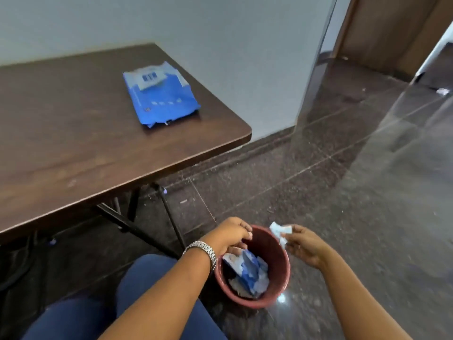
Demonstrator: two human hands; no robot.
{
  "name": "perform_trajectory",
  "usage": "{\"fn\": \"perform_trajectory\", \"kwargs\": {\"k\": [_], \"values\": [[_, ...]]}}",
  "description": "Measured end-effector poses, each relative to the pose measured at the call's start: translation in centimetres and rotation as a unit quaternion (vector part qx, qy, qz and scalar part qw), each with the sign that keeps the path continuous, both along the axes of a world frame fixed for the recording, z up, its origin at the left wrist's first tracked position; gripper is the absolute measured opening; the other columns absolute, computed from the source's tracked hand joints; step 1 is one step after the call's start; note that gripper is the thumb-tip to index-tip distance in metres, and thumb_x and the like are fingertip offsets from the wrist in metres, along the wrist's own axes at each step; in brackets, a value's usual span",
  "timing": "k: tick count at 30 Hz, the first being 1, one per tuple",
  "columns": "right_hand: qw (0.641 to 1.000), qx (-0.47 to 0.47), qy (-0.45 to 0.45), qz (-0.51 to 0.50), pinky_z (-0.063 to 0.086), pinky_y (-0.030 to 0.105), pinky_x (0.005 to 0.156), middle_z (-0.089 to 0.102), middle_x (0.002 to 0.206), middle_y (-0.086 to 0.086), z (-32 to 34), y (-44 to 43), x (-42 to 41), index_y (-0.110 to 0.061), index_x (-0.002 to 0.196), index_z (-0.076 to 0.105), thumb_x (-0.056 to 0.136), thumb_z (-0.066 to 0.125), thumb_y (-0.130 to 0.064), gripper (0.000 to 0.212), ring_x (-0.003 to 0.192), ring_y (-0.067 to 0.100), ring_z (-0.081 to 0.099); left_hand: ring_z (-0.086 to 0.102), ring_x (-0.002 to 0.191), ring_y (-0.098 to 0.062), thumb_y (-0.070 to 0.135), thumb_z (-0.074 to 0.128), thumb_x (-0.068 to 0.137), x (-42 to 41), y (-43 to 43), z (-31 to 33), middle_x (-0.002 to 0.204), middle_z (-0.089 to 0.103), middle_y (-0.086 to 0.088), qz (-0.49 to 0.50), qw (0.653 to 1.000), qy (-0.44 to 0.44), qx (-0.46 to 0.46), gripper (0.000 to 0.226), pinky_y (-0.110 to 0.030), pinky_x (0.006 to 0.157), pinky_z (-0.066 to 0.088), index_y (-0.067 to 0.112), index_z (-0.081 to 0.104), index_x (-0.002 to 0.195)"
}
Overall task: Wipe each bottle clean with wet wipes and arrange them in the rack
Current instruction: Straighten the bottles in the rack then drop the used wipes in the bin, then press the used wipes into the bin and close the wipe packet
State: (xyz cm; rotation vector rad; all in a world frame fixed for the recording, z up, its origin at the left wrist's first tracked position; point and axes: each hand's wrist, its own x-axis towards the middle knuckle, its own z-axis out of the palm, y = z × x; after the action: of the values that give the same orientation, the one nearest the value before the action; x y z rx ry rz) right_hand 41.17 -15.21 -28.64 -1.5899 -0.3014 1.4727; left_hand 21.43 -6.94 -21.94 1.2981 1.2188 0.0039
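Note:
A blue pack of wet wipes (pixel 160 94) lies flat on the dark wooden table (pixel 73 148), near its right end. Down on the floor stands a red bin (pixel 277 256) holding a crumpled blue and white wrapper (pixel 247 268) and used wipes. My left hand (pixel 228 235) reaches over the bin's near rim with its fingers curled down towards the wrapper; whether it holds anything is hidden. My right hand (pixel 304 244) pinches a small crumpled white wipe (pixel 280 233) just above the bin's far rim. No bottles or rack are in view.
Black folding table legs (pixel 169 217) stand just left of the bin. A grey wall (pixel 220 57) backs the table, and a glass panel (pixel 316 69) rises at its right. Dark polished floor (pixel 343 180) stretches to the right. My knees in blue trousers (pixel 147 273) are below.

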Motion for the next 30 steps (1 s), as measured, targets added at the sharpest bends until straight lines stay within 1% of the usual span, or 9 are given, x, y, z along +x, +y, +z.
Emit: {"fn": "perform_trajectory", "kwargs": {"k": [4,8,11,13,16,21,24,27,30], "values": [[0.988,-0.12,-0.093,-0.027,0.049,0.02,0.039,0.059,0.061,0.013,-8.4,0.2,-1.5,-0.002,0.076,0.06,0.082,0.054,0.015,0.018,0.04,0.013,0.058,0.05,0.053,-0.01,0.001,0.052,0.089,0.8,-0.4,-5.8,0.073,0.055,-0.002,0.003,0.997,0.074,0.001,0.025,-0.02,0.045,0.039,0.02,0.051,0.072],[0.952,-0.227,-0.206,0.018,0.057,0.043,0.074,0.067,0.068,0.014,-15.9,0.1,-1.8,-0.015,0.07,0.07,0.069,0.064,-0.003,0.013,0.071,0.031,0.067,0.05,0.052,-0.013,0.002,0.052,0.088,1.5,-1.2,-9.9,0.07,0.056,-0.004,-0.056,0.992,0.112,-0.01,0.027,-0.019,0.04,0.036,0.019,0.051,0.067],[0.933,-0.267,-0.238,0.049,0.052,0.033,0.083,0.066,0.081,0.01,-17.3,0.3,-3.0,-0.013,0.082,0.073,0.074,0.062,-0.006,0.015,0.083,0.024,0.064,0.051,0.052,-0.014,0.002,0.051,0.087,0.9,-1.5,-12.3,0.071,0.057,-0.004,-0.043,0.991,0.125,-0.019,0.025,-0.02,0.042,0.036,0.019,0.052,0.069],[0.916,-0.299,-0.258,0.074,0.049,0.03,0.084,0.067,0.098,0.011,-17.4,0.4,-3.7,-0.006,0.101,0.069,0.082,0.058,-0.01,0.023,0.095,0.024,0.063,0.051,0.052,-0.014,0.002,0.051,0.086,0.3,-1.4,-13.5,0.071,0.057,-0.003,-0.03,0.991,0.125,-0.033,0.022,-0.021,0.046,0.037,0.018,0.053,0.07],[0.902,-0.349,-0.247,0.049,0.048,0.029,0.076,0.063,0.114,0.02,-17.3,0.6,-4.2,0.003,0.113,0.059,0.089,0.055,-0.019,0.033,0.104,0.032,0.06,0.053,0.056,-0.014,0.002,0.051,0.086,0.0,-1.1,-14.5,0.072,0.057,-0.001,-0.018,0.991,0.124,-0.037,0.021,-0.02,0.046,0.039,0.016,0.054,0.071],[0.892,-0.366,-0.255,0.074,0.049,0.029,0.075,0.066,0.104,0.017,-16.3,1.9,-4.7,0.004,0.107,0.061,0.081,0.061,-0.014,0.032,0.097,0.03,0.064,0.057,0.069,-0.025,0.003,0.048,0.083,0.7,-0.9,-14.9,0.086,0.065,-0.013,-0.018,0.99,0.137,-0.038,0.018,-0.025,0.053,0.041,0.015,0.054,0.07],[0.898,-0.358,-0.245,0.075,0.046,0.027,0.066,0.068,0.098,0.015,-15.2,3.2,-5.0,0.005,0.104,0.063,0.08,0.059,-0.012,0.029,0.091,0.028,0.065,0.061,0.079,-0.028,0.007,0.049,0.084,1.0,-0.8,-14.5,0.098,0.068,-0.014,-0.007,0.99,0.14,-0.028,0.016,-0.028,0.061,0.043,0.017,0.056,0.073],[0.904,-0.345,-0.24,0.073,0.043,0.026,0.065,0.068,0.101,0.016,-13.7,4.0,-5.4,0.004,0.105,0.063,0.082,0.057,-0.013,0.029,0.09,0.028,0.064,0.058,0.075,-0.027,0.007,0.048,0.084,1.3,-0.6,-13.6,0.097,0.068,-0.019,-0.01,0.991,0.131,-0.005,0.013,-0.031,0.061,0.042,0.012,0.06,0.081],[0.912,-0.327,-0.235,0.072,0.047,0.027,0.064,0.068,0.099,0.015,-11.3,4.4,-6.2,0.0,0.1,0.064,0.08,0.06,-0.021,0.029,0.082,0.026,0.064,0.057,0.072,-0.025,0.005,0.049,0.083,1.2,-0.5,-11.9,0.093,0.068,-0.017,0.003,0.993,0.118,0.01,0.017,-0.029,0.059,0.043,0.015,0.057,0.072]]}}
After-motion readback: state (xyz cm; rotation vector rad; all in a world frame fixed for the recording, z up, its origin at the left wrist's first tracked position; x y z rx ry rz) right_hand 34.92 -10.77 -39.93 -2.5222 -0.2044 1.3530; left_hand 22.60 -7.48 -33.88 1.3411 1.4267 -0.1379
